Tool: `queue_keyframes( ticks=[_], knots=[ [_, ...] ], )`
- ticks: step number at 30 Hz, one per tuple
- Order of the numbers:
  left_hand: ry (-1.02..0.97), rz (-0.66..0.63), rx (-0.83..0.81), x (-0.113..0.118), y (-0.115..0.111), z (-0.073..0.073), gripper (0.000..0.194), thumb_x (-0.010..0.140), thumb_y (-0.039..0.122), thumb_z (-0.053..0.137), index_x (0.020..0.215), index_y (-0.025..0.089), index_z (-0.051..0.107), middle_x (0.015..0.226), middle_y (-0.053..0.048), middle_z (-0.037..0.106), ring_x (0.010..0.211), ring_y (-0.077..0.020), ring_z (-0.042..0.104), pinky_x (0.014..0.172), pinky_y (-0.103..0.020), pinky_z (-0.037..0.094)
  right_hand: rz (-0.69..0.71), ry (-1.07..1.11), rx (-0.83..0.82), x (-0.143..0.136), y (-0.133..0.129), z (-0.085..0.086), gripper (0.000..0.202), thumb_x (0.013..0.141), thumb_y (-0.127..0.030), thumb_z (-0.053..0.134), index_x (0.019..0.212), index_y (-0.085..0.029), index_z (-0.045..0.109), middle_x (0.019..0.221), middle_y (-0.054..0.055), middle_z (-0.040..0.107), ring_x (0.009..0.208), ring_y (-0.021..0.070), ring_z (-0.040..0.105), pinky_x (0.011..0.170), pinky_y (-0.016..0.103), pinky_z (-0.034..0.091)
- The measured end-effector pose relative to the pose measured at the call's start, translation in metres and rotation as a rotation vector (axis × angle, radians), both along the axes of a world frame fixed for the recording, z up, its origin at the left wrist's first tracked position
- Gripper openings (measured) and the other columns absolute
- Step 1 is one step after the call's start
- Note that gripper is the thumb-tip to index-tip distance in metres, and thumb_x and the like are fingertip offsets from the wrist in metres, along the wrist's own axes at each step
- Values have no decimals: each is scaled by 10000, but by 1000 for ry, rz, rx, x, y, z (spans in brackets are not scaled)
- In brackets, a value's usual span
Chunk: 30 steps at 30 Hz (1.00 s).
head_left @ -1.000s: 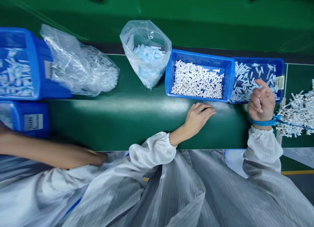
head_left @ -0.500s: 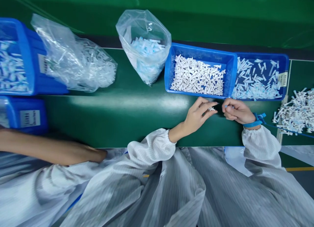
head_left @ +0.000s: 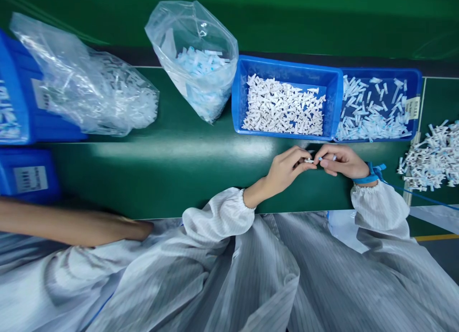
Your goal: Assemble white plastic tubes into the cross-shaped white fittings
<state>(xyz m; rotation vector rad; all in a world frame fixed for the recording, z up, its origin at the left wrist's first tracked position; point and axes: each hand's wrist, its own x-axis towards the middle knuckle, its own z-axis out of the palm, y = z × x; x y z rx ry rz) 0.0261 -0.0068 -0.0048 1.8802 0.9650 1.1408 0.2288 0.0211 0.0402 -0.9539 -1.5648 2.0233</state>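
My left hand (head_left: 285,171) pinches small white parts (head_left: 308,160) between thumb and fingers, in front of the blue bin of white pieces (head_left: 283,107). Close beside it, my right hand (head_left: 342,162), with a blue band (head_left: 369,175) at the wrist, is closed on small light-blue pieces (head_left: 321,159). The fingertips of both hands almost meet; whether they touch is unclear. Behind my right hand stands a second blue bin (head_left: 419,102) with light-blue and clear pieces (head_left: 376,126).
A pile of white and blue pieces (head_left: 433,155) lies at the right. An open clear bag (head_left: 201,83) and a second bag (head_left: 100,90) stand left of the bins. Further left are blue bins (head_left: 36,176) and another person's forearm (head_left: 71,222).
My right hand has moved left, bringing its fingertips close to my left hand's. The view has shifted slightly, so the bags and left bins appear further left.
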Motion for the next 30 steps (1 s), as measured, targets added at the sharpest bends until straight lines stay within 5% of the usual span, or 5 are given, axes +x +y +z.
queue_keyframes(
  ticks=[8, 14, 30],
  knots=[
    [32, -100, -101, -1, -3, 1, 239, 985, 344, 489, 959, 160, 639, 825, -12, 688, 677, -72, 641, 665, -179, 495, -78, 36, 39, -1, -1, -2, 260, 954, -428, 561, 989, -171, 577, 520, -64, 532, 410, 59, 396, 420, 190, 283],
    [36, -15, -10, 1, -1, -1, 201, 962, 306, 543, 1042, 144, 631, 966, -75, 678, 883, -118, 664, 759, -214, 528, -90, 144, 1, -4, -6, -8, 193, 994, -416, 484, 992, -229, 434, 595, -72, 579, 372, 45, 246, 385, 184, 206],
    [35, -34, 9, 1, -1, -4, 302, 1005, 207, 450, 1281, 180, 570, 1025, -59, 590, 871, -89, 627, 761, -200, 543, -87, 73, 23, -2, -13, -12, 193, 968, -362, 546, 924, -229, 413, 802, -22, 647, 420, 29, 340, 404, 183, 279]
  ],
)
